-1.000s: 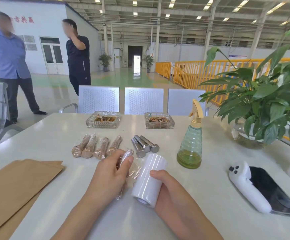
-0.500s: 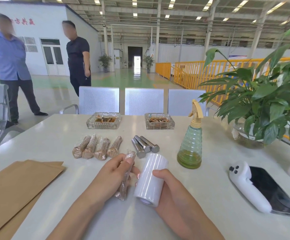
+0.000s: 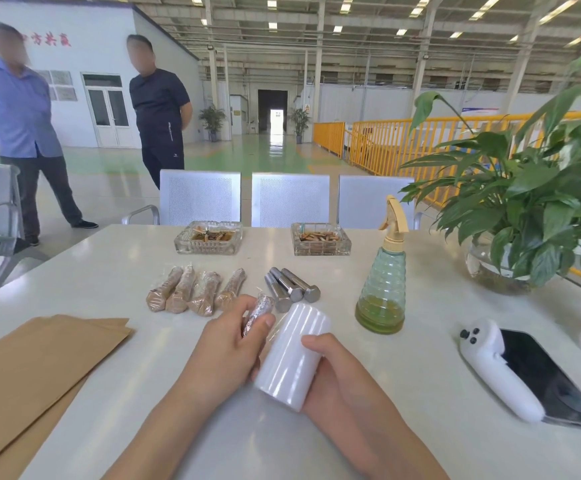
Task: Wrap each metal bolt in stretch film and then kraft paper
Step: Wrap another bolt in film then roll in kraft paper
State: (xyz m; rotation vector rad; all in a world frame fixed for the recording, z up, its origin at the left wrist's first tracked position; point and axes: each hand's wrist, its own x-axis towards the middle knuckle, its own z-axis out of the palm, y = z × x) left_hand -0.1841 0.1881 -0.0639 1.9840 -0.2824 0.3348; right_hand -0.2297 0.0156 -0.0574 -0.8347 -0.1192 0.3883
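Bolt (image 3: pixel 257 315) now pulled against film roll (image 3: pixel 294 355).

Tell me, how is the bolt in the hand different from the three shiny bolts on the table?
The bolt in the left hand is covered in crinkly clear film; the three bare bolts are smooth, uncovered metal. The held bolt is gripped and lifted off the table; the bare ones lie side by side on it, untouched. All look like silvery metal.

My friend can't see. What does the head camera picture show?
A left hand holds a film-wrapped bolt while the right hand grips a white film roll. Behind lie four wrapped bolts and three bare bolts.
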